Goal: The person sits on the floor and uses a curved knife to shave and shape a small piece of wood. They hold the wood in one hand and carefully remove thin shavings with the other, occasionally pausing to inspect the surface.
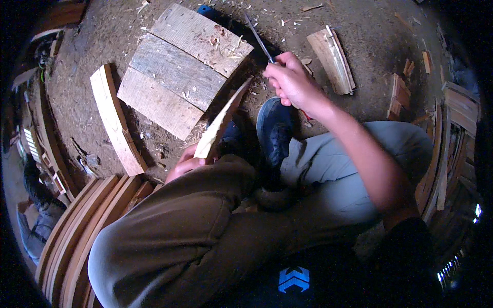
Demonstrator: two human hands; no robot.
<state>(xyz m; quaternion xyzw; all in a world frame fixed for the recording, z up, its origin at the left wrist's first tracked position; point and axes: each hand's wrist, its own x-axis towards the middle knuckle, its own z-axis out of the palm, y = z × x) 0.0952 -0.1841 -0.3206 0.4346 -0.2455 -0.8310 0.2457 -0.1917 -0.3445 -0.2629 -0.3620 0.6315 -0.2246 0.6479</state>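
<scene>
Gripped in our right hand (292, 82) is a blade (258, 38), a thin dark metal strip; our fingers wrap tight around its near end, and the rest slants up and to the left, away from us, over the dirt floor (359, 31). Our left hand (186, 163) sits lower and to the left of that fist, curled around the bottom of a stave (222, 122), a pale, narrow, slightly curved piece of wood. We hold the stave tilted, its top end reaching up toward the right fist and stopping just beside it. We cannot tell whether the blade touches the wood.

Just below the right fist, between our bent knees, we see our dark shoe (275, 128) planted on the ground. Beyond the stave, up and to the left of both hands, three grey boards (179, 72) lie side by side, littered with pale shavings. Left of those boards lies a light curved plank (115, 120), flat on the floor. To the right of the right fist, a little apart, rests a small bundle of sticks (334, 59). Down at the lower left, past our left knee, more curved planks are stacked (77, 241) on edge.
</scene>
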